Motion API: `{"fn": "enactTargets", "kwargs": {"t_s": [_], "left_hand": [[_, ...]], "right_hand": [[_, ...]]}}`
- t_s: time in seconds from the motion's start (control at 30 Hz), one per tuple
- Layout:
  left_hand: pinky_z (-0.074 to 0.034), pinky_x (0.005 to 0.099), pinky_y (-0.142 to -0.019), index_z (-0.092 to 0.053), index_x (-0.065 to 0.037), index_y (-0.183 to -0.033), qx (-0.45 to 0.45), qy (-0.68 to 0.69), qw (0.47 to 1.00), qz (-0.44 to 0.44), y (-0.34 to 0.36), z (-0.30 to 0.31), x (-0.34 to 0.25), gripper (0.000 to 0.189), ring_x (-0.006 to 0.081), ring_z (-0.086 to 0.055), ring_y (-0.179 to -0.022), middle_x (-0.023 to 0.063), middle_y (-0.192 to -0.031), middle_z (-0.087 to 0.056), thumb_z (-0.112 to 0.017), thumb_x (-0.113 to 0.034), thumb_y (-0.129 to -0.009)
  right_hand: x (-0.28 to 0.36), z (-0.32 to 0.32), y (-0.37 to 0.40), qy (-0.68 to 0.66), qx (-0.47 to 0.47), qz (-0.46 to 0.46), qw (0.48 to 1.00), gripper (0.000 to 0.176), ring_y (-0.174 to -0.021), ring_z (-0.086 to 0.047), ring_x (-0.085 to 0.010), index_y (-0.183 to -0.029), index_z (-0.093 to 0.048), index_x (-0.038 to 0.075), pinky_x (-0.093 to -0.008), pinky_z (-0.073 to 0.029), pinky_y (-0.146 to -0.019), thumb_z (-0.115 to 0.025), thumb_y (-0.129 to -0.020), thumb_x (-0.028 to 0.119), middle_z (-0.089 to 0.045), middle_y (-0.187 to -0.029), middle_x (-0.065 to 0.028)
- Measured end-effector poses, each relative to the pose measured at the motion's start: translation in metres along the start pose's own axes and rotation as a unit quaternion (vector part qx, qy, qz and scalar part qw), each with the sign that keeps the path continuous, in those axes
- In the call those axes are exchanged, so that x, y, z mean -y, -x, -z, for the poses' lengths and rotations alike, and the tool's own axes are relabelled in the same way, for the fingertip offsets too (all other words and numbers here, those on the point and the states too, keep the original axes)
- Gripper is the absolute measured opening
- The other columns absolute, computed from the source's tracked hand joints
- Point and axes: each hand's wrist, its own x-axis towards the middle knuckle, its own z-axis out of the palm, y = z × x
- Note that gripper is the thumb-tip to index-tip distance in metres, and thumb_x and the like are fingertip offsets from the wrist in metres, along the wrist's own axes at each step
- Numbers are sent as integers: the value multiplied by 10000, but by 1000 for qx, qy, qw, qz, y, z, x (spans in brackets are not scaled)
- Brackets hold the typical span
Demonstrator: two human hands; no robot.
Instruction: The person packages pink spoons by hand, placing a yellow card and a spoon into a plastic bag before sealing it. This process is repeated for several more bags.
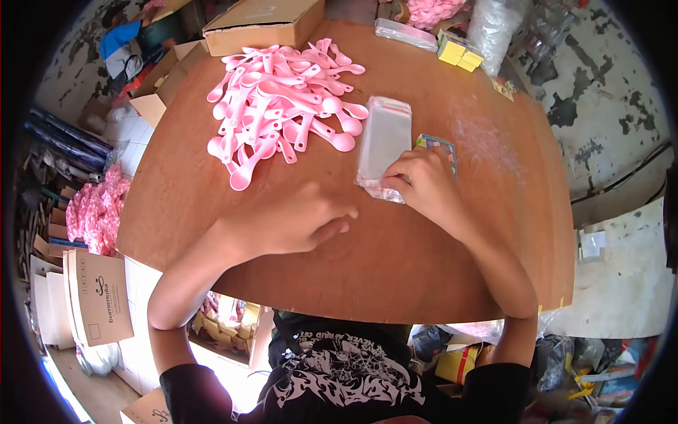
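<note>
My right hand (pixel 427 180) is at the lower end of a stack of clear plastic bags (pixel 387 138), with thumb and fingertips pinched on the bags' edge. Partly under that hand lies a small stack of colourful printed cards (pixel 439 146). My left hand (pixel 300 218) hovers over the table, left of the bags; its fingers are curled in, and nothing shows in them. Beyond it lies a large heap of pink plastic measuring spoons (pixel 282 106), which neither hand touches.
The brown wooden table (pixel 296 283) has a curved front edge close to my body. At its back stand a cardboard box (pixel 265 25), small yellow boxes (pixel 459 51) and a clear plastic pack (pixel 406 34). Another cardboard box (pixel 99 297) stands on the floor at left.
</note>
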Motion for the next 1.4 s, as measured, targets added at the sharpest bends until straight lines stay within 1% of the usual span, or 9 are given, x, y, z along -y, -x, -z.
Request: {"fn": "enactTargets", "kwargs": {"t_s": [0.3, 0.6, 0.9, 1.0, 1.1, 1.17, 1.23, 1.33, 1.4], "left_hand": [[-530, 427, -689, -673, -54, -966, -31, -3, 999, 39, -3, -30, 35, 143, 318, -668, -750, 105, -894, -699, -658, -106, -834], [-495, 383, -902, -666, -68, -1056, -116, -75, 987, -83, -8, -52, 40, 258, 260, -579, -1070, 73, -1224, -610, -695, -134, -808], [-427, 414, -987, -633, -68, -1111, -92, -104, 987, -81, -8, -56, 39, 334, 291, -548, -1127, 101, -1243, -596, -710, -177, -804], [-419, 420, -987, -612, -68, -1125, -214, -22, 976, 15, -10, -54, 32, 374, 315, -537, -1151, 129, -1287, -559, -735, -178, -789], [-479, 416, -893, -600, -78, -1099, -188, -15, 968, -165, -15, -33, 19, 368, 273, -584, -1098, 120, -1153, -618, -765, -122, -773], [-503, 380, -818, -620, -75, -1059, -138, 115, 972, -154, -8, -39, 23, 313, 254, -623, -994, 109, -1060, -645, -760, -98, -780], [-518, 277, -624, -663, -43, -953, -123, 268, 951, -94, -2, -42, 14, 134, 147, -652, -690, 60, -845, -691, -725, -37, -834], [-511, 238, -612, -660, -20, -983, -120, 456, 882, 15, 1, -39, 15, 106, 89, -640, -701, 50, -891, -698, -689, -45, -884], [-537, 215, -650, -649, 7, -1013, -98, 432, 892, 92, -2, -31, 16, 126, 87, -657, -773, 54, -905, -698, -668, -66, -911]], "right_hand": [[-10, -6, 2, 3, -27, 18, 999, 113, -790, -615, -262, -767, -707, 72, -416, -392, -762, -624, -836, 103, -678, -764, -65], [-7, -2, 0, -1, -31, 6, 1000, 86, -807, -621, -272, -784, -696, 69, -425, -403, -774, -623, -831, 78, -671, -770, -76], [36, 28, 21, 135, -221, 98, 961, 69, -767, -551, -199, -830, -653, 120, -365, -364, -787, -695, -780, 99, -607, -795, -4], [55, 26, 38, 116, -148, 137, 972, 99, -789, -543, -201, -834, -642, 111, -362, -373, -775, -708, -763, 93, -603, -842, -8], [65, 24, 49, -15, -94, 180, 979, 139, -801, -589, -204, -866, -646, 71, -379, -448, -785, -729, -755, 57, -618, -885, -31], [64, 30, 51, -34, -118, 167, 978, 143, -823, -611, -212, -897, -654, 59, -402, -474, -808, -718, -771, 38, -630, -911, -47], [55, 37, 52, -64, -172, 108, 977, 153, -903, -652, -262, -977, -667, 30, -442, -514, -870, -671, -826, 11, -657, -971, -97], [34, 51, 45, -49, -185, -53, 980, 193, -894, -652, -292, -1005, -678, 23, -414, -519, -830, -690, -813, 29, -664, -976, -117], [-2, 56, 44, 7, -131, -43, 990, 212, -882, -651, -303, -1019, -681, 20, -402, -523, -801, -695, -807, 29, -666, -999, -125]]}}
